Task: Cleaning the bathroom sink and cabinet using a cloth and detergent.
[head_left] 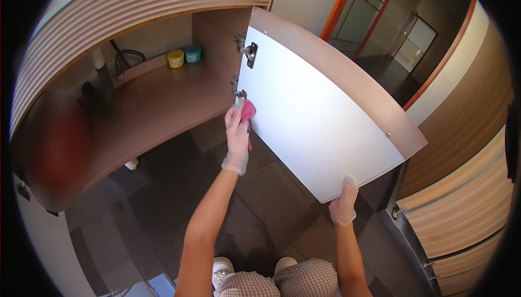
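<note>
Both of my hands wear thin see-through gloves. In my left hand (236,134) is a pink cloth (248,110), pressed near the lower metal hinge (240,94) on the inner side of a white cabinet door (320,112). The fingers are closed round the cloth, and part of it hangs below them. My right hand (344,205) grips the door's lower outer corner, thumb on the white face and fingers hidden behind it. Higher up the hinge side sits another metal hinge (251,54). The door stands swung out from the brown cabinet (163,101).
On the cabinet floor stand a yellow tub (175,59) and a teal tub (192,54), with a grey drain pipe (102,77) further left. A blurred dark red shape (59,148) is at the left. Wooden drawers (461,199) line the right side, above dark floor tiles (260,215).
</note>
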{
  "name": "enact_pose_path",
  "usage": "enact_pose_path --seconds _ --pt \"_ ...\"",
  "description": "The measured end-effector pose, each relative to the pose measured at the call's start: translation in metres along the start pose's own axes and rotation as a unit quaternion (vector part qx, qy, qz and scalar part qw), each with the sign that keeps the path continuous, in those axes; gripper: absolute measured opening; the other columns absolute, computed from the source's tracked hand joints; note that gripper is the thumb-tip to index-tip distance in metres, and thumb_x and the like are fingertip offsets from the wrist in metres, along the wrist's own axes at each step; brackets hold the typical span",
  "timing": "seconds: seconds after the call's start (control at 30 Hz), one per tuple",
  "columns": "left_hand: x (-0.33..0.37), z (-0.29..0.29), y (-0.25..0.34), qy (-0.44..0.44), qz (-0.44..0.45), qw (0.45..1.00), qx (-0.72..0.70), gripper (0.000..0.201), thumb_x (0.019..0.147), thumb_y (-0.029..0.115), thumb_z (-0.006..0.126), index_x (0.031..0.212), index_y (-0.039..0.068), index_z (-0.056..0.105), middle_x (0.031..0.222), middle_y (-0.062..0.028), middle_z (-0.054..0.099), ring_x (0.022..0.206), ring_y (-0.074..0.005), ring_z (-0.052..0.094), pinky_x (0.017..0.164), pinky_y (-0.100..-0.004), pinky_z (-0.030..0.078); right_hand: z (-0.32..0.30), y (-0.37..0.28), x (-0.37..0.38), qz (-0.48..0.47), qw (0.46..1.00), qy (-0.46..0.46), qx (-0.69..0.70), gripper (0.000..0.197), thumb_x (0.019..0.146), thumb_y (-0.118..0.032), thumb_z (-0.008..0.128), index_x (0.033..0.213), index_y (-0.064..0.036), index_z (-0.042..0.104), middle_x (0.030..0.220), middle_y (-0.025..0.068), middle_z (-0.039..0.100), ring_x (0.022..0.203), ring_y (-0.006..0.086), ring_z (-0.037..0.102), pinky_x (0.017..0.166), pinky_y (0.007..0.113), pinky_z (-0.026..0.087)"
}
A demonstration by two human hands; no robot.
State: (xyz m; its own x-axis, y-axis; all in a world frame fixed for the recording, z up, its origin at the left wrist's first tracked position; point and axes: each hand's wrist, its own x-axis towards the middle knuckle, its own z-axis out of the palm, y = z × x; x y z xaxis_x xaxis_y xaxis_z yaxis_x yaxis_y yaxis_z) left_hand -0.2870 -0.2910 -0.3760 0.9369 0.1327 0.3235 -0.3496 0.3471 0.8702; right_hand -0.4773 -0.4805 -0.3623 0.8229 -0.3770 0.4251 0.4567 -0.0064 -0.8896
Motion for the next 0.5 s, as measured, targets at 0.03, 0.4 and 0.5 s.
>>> enact_pose_path --seconds 0.03,0.4,0.5 --pt "-0.002 0.002 -0.005 0.026 -0.002 0.999 -0.019 0.049 0.075 -0.009 0.033 0.119 0.005 0.047 0.107 -0.0038 0.035 0.095 -0.0108 0.04 0.078 -0.0202 0.035 0.004 0.002 -0.003 0.005 1.0 -0.003 0.003 0.043 0.086 -0.026 0.041 0.123 -0.0045 0.034 0.118 0.0061 0.043 0.108 0.0166 0.041 0.091 0.031 0.033" --pt "-0.174 0.079 -0.01 -0.127 0.248 0.947 0.162 0.053 0.053 -0.007 0.063 0.104 0.008 0.058 0.094 -0.0062 0.045 0.091 -0.0243 0.044 0.081 -0.0349 0.034 -0.017 0.009 -0.009 0.049 0.995 -0.03 0.078 0.053 0.083 -0.047 0.038 0.117 -0.0055 0.042 0.114 0.0049 0.048 0.106 0.0182 0.044 0.092 0.034 0.033" --pt "-0.174 0.073 -0.006 -0.165 0.265 0.938 0.15 0.042 0.059 -0.007 0.061 0.098 0.007 0.059 0.092 -0.0067 0.046 0.087 -0.0245 0.046 0.078 -0.0347 0.036 -0.024 0.01 -0.009 0.047 0.986 -0.043 0.152 0.053 0.082 -0.046 0.041 0.118 -0.0067 0.042 0.117 0.0034 0.047 0.107 0.0187 0.043 0.092 0.035 0.033"
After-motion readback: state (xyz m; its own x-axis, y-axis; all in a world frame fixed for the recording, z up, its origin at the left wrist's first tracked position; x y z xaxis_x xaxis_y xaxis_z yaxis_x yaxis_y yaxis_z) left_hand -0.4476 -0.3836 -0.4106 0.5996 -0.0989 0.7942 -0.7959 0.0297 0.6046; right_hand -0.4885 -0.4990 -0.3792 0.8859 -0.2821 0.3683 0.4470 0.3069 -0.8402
